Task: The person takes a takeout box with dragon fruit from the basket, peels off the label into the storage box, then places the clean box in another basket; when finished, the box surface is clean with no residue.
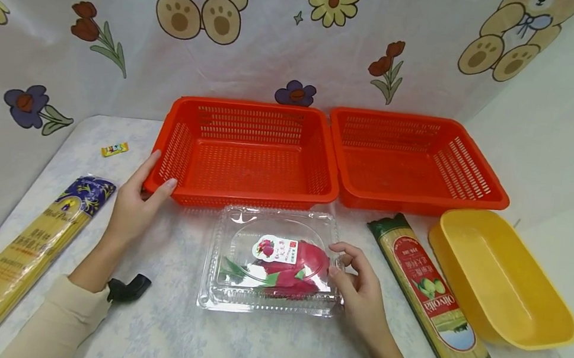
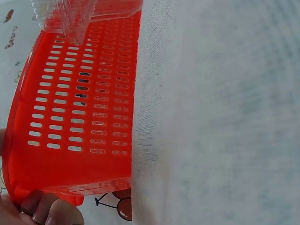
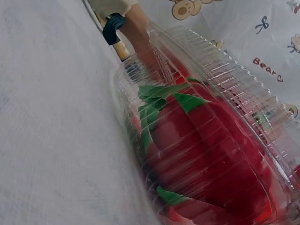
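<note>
My left hand grips the near left corner of the left red basket, its thumb at the rim. Curled fingers show at that corner in the left wrist view, beside the slotted basket wall. At the table's middle lies a clear plastic clamshell box with a white label, just in front of this basket. Inside is a pink dragon fruit with green tips, large in the right wrist view. My right hand pinches the box's right edge between thumb and fingers.
Another red basket stands at the back right, beside the first. A yellow tub and a green-ended pasta pack lie right. On the left are a blue-ended pasta pack and a small yellow wrapped candy.
</note>
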`<state>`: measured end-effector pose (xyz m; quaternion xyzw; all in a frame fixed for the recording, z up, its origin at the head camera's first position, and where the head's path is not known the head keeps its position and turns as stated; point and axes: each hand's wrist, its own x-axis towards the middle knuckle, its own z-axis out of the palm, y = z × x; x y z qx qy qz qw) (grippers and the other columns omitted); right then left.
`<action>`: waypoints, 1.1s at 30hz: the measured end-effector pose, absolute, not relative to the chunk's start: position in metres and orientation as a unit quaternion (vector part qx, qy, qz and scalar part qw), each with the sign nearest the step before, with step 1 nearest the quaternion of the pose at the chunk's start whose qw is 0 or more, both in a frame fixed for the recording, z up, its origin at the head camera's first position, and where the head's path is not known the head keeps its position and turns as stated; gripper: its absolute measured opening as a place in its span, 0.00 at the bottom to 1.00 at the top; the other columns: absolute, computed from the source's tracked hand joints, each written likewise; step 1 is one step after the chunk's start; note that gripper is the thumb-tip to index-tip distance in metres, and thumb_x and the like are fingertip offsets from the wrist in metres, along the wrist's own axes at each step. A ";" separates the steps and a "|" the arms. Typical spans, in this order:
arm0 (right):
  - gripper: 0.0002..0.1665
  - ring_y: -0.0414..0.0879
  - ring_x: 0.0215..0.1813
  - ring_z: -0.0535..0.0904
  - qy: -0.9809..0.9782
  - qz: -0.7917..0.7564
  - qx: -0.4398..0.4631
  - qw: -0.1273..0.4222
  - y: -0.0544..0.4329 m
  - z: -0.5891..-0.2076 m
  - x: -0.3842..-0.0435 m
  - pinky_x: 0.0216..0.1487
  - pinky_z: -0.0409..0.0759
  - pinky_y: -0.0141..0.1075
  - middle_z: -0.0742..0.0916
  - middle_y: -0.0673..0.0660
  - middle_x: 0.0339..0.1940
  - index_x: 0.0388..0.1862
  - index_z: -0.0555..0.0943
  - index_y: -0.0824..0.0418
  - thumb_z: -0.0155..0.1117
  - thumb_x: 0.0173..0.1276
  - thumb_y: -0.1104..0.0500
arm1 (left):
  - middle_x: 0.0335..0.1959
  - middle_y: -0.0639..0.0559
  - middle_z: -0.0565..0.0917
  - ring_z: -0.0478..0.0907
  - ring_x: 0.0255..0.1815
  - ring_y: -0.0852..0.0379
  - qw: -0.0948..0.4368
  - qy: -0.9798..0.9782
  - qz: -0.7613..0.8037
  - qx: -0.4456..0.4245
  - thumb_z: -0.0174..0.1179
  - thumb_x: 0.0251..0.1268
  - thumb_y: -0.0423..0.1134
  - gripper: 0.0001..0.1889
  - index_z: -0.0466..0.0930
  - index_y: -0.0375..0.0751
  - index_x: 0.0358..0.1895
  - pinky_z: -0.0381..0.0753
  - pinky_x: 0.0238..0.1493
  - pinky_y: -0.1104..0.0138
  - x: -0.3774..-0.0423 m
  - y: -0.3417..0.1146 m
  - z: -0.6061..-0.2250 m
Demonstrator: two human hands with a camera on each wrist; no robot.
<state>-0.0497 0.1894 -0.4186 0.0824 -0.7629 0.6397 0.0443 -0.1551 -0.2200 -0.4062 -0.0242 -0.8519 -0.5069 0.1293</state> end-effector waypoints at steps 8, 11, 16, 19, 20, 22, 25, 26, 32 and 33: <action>0.20 0.48 0.20 0.76 -0.781 0.621 0.068 0.023 0.195 -0.418 -0.053 0.27 0.81 0.33 0.75 0.61 0.43 0.65 0.75 0.53 0.60 0.77 0.62 | 0.78 0.49 0.65 0.72 0.68 0.44 0.127 -0.848 -0.513 -0.029 0.60 0.75 0.50 0.37 0.55 0.57 0.82 0.72 0.57 0.79 -0.157 -0.220 -0.406; 0.21 0.49 0.22 0.77 -0.783 0.619 0.061 0.012 0.197 -0.417 -0.054 0.30 0.83 0.34 0.75 0.61 0.44 0.66 0.75 0.52 0.61 0.77 0.60 | 0.78 0.50 0.65 0.72 0.69 0.44 0.124 -0.850 -0.511 -0.025 0.61 0.75 0.50 0.37 0.55 0.57 0.82 0.72 0.57 0.78 -0.157 -0.221 -0.405; 0.22 0.49 0.21 0.75 -0.786 0.615 0.066 0.011 0.199 -0.417 -0.052 0.26 0.81 0.34 0.75 0.62 0.44 0.67 0.75 0.52 0.61 0.76 0.61 | 0.77 0.46 0.66 0.73 0.66 0.45 0.115 -0.856 -0.504 -0.032 0.61 0.75 0.49 0.38 0.55 0.57 0.82 0.72 0.54 0.82 -0.156 -0.224 -0.404; 0.22 0.49 0.22 0.76 -0.786 0.614 0.068 0.008 0.198 -0.418 -0.051 0.28 0.82 0.35 0.75 0.62 0.44 0.67 0.75 0.52 0.62 0.76 0.61 | 0.75 0.44 0.69 0.76 0.61 0.51 0.118 -0.860 -0.495 -0.037 0.63 0.74 0.48 0.38 0.56 0.57 0.82 0.72 0.50 0.84 -0.153 -0.228 -0.402; 0.22 0.48 0.22 0.76 -0.788 0.612 0.068 0.008 0.198 -0.418 -0.050 0.28 0.82 0.35 0.76 0.62 0.44 0.67 0.75 0.52 0.62 0.76 0.61 | 0.75 0.44 0.70 0.76 0.58 0.55 0.119 -0.862 -0.491 -0.038 0.63 0.74 0.48 0.38 0.56 0.57 0.82 0.72 0.49 0.84 -0.151 -0.229 -0.402; 0.22 0.48 0.23 0.76 -0.792 0.607 0.065 0.007 0.198 -0.419 -0.050 0.29 0.82 0.34 0.76 0.61 0.43 0.67 0.75 0.50 0.62 0.76 0.61 | 0.66 0.41 0.77 0.76 0.50 0.60 0.126 -0.869 -0.477 -0.032 0.63 0.73 0.49 0.37 0.57 0.57 0.81 0.73 0.45 0.86 -0.147 -0.231 -0.400; 0.22 0.47 0.22 0.76 -0.798 0.599 0.068 0.012 0.198 -0.420 -0.049 0.28 0.81 0.34 0.76 0.60 0.42 0.66 0.75 0.50 0.62 0.76 0.60 | 0.45 0.42 0.78 0.71 0.38 0.60 0.129 -0.888 -0.440 -0.019 0.62 0.73 0.52 0.38 0.56 0.60 0.82 0.69 0.34 0.82 -0.141 -0.235 -0.396; 0.22 0.47 0.22 0.76 -0.799 0.597 0.069 0.013 0.198 -0.420 -0.049 0.28 0.81 0.34 0.76 0.60 0.42 0.66 0.75 0.49 0.62 0.76 0.60 | 0.39 0.43 0.75 0.68 0.35 0.58 0.129 -0.896 -0.424 -0.016 0.61 0.73 0.53 0.39 0.54 0.60 0.82 0.67 0.30 0.79 -0.138 -0.237 -0.393; 0.23 0.48 0.22 0.76 -0.805 0.589 0.068 0.015 0.198 -0.420 -0.051 0.29 0.81 0.34 0.77 0.59 0.41 0.67 0.74 0.49 0.62 0.76 0.60 | 0.33 0.47 0.65 0.62 0.30 0.55 0.140 -0.915 -0.378 -0.022 0.62 0.73 0.51 0.39 0.55 0.59 0.82 0.61 0.25 0.68 -0.119 -0.241 -0.370; 0.22 0.48 0.22 0.76 -0.806 0.587 0.067 0.015 0.198 -0.420 -0.051 0.28 0.81 0.34 0.77 0.59 0.41 0.66 0.74 0.49 0.62 0.76 0.60 | 0.33 0.48 0.65 0.61 0.31 0.55 0.144 -0.915 -0.376 -0.028 0.63 0.73 0.50 0.37 0.58 0.58 0.81 0.61 0.25 0.68 -0.114 -0.239 -0.366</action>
